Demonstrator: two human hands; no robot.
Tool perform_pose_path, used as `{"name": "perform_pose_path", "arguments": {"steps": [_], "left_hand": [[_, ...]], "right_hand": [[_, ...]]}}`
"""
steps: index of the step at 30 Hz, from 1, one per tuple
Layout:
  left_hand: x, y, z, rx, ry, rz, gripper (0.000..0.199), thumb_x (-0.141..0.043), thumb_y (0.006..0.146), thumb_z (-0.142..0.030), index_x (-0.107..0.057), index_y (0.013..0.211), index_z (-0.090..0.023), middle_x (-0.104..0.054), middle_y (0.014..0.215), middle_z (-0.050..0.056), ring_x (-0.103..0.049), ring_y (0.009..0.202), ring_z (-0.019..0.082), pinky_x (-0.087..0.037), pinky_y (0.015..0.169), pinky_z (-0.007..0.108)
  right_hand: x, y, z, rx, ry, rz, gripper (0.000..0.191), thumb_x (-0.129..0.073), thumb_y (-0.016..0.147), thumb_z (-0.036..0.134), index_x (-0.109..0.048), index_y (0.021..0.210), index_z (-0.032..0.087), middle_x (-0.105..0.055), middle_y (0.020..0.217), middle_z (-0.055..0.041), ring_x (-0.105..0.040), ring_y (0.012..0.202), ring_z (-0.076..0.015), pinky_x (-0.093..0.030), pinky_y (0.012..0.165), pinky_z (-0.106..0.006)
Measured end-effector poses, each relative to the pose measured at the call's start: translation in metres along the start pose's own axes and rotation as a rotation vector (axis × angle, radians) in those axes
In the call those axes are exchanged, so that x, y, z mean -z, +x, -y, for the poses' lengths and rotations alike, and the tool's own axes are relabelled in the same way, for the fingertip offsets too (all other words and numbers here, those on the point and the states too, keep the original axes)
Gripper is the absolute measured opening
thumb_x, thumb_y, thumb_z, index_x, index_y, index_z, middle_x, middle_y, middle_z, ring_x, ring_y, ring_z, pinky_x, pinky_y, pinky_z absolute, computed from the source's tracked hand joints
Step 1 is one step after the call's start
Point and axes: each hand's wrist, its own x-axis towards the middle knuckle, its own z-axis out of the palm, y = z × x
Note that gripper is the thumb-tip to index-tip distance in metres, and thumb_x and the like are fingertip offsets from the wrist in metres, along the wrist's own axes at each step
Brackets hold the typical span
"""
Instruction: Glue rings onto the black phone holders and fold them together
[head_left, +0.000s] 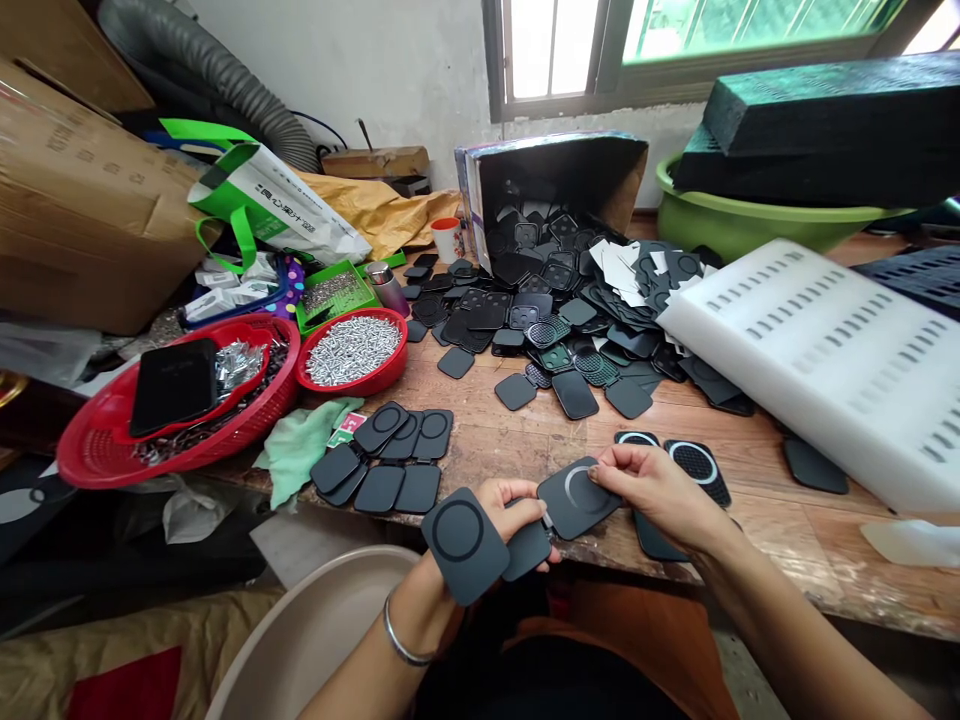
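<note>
My left hand [514, 510] grips a black folding charger pad made of rounded square panels. One panel with a dark ring [465, 545] lies over the wrist side, and a plain panel [529, 548] sits under the thumb. From a small hinge, another panel [559, 515] with a pale ring reaches to the right. The fingertips of my right hand [637, 480] pinch together at this panel's right upper edge, by the ring. Beneath and beside the right hand lie panels with white rings [694, 462]. Several folded-out pads [409, 455] rest on the table left of my hands.
Behind my hands spreads a heap of black panels [525, 310], spilling from a tipped box [555, 150]. Red baskets [352, 385] of metal pins and small parts stand at left. A white foam tray [817, 370] lies at right. Below the table edge is a beige basin [300, 620].
</note>
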Motion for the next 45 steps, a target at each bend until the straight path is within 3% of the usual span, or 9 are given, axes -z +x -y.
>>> {"name": "perform_pose_path", "arguments": {"steps": [5,21,29,36,40,45], "left_hand": [[-0.002,0.000,0.000,-0.007,0.003,-0.018,0.025,-0.062,0.077,-0.037,-0.061,0.088,-0.015,-0.069,0.065,0.005,-0.068,0.060,0.020,-0.051,0.049,0.024],[-0.009,-0.001,-0.006,-0.011,0.016,-0.066,0.021,-0.061,0.075,-0.035,-0.059,0.081,-0.016,-0.067,0.060,0.003,-0.065,0.055,0.018,-0.052,0.051,0.027],[-0.008,0.000,-0.004,-0.023,0.053,-0.090,0.024,-0.060,0.075,-0.037,-0.061,0.085,-0.015,-0.068,0.062,0.004,-0.066,0.056,0.020,-0.053,0.053,0.029],[-0.006,0.003,0.002,-0.081,0.030,-0.142,0.026,-0.061,0.076,-0.038,-0.063,0.089,-0.015,-0.068,0.065,0.004,-0.067,0.057,0.020,-0.052,0.051,0.027],[-0.010,0.002,-0.002,-0.115,0.019,-0.220,0.026,-0.061,0.077,-0.035,-0.063,0.091,-0.014,-0.067,0.062,0.004,-0.068,0.058,0.022,-0.052,0.050,0.027],[-0.016,0.002,-0.003,-0.191,0.035,-0.277,0.019,-0.057,0.080,-0.032,-0.062,0.085,-0.014,-0.065,0.058,0.003,-0.065,0.052,0.019,-0.050,0.049,0.025]], "right_hand": [[-0.001,0.000,-0.001,0.018,0.020,0.009,0.030,-0.069,0.071,0.044,-0.058,0.068,0.017,-0.056,0.066,0.0011,-0.048,0.063,-0.0122,-0.038,0.061,-0.024],[-0.001,-0.001,0.000,0.070,-0.052,-0.017,0.028,-0.065,0.075,0.040,-0.052,0.064,0.018,-0.049,0.062,0.0029,-0.043,0.060,-0.0112,-0.033,0.058,-0.024],[-0.001,0.001,-0.007,0.088,-0.064,-0.041,0.028,-0.064,0.076,0.041,-0.052,0.064,0.019,-0.058,0.071,-0.0011,-0.050,0.067,-0.0146,-0.038,0.061,-0.026],[-0.010,-0.006,-0.011,0.296,-0.270,-0.205,0.015,-0.059,0.082,0.033,-0.057,0.075,0.020,-0.058,0.094,-0.0066,-0.056,0.084,-0.0198,-0.044,0.073,-0.031],[-0.016,-0.013,-0.017,0.510,-0.549,-0.386,0.010,-0.052,0.088,0.026,-0.060,0.092,0.021,-0.054,0.091,-0.0068,-0.053,0.088,-0.0227,-0.043,0.077,-0.036],[-0.022,-0.016,-0.025,0.739,-0.688,-0.508,0.021,-0.045,0.093,0.016,-0.062,0.104,0.022,-0.059,0.089,-0.0071,-0.053,0.087,-0.0222,-0.044,0.076,-0.036]]}}
